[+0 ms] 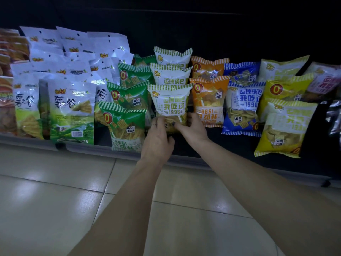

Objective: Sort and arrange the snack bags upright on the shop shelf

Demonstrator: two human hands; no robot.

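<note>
A white snack bag with green stripes (170,102) stands upright at the front of its row on the low dark shelf (193,159). My left hand (157,137) grips its lower left edge and my right hand (191,129) grips its lower right corner. Two matching white-and-green bags (170,75) stand behind it. Left of it, several green bags (125,121) stand upside down. To the right, orange bags (208,100) stand upside down, then blue bags (241,108) and yellow bags (284,126).
Tall white and green pouches (70,108) fill the shelf's left part, with brown packs (7,100) at the far left. A silvery pack (334,115) lies at the far right. The shelf's metal front rail (88,147) borders pale floor tiles (55,200).
</note>
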